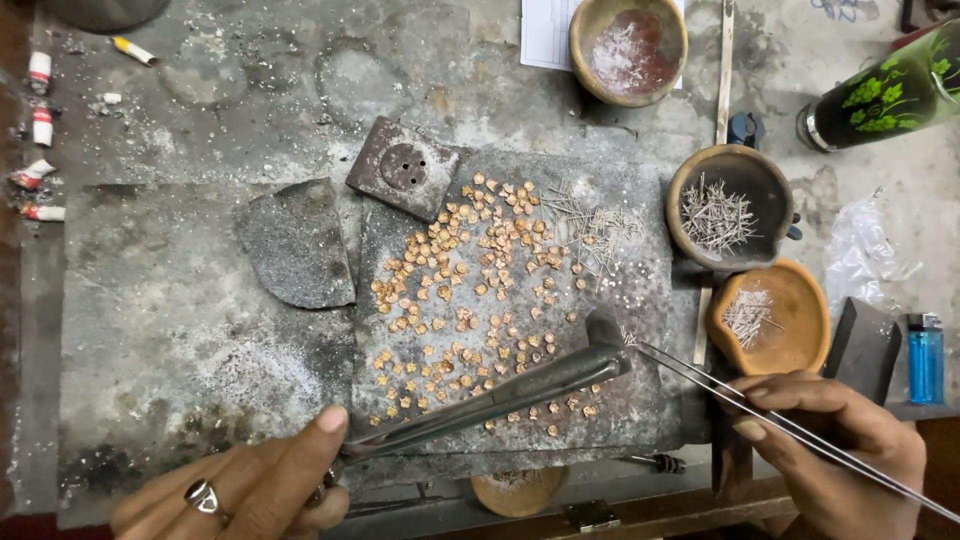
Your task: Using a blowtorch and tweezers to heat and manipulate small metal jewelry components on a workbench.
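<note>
Copper-coloured bits (pixel 470 290) lie scattered over a grey slab (pixel 640 400) on the ash-dusted counter (pixel 180 330). Left hand (pixel 250 485), ring on one finger, has its grip closed around a dark metal pipe (pixel 500 398) whose tip rests over the slab. Right hand (pixel 840 440) pinches slim steel tweezers (pixel 720 385), tips narrow, just beside the pipe's end. Two clay bowls hold thin wire pieces: a dark one (pixel 730 205) and an orange one (pixel 770 318). Another bowl (pixel 628 48) holds reddish powder.
</note>
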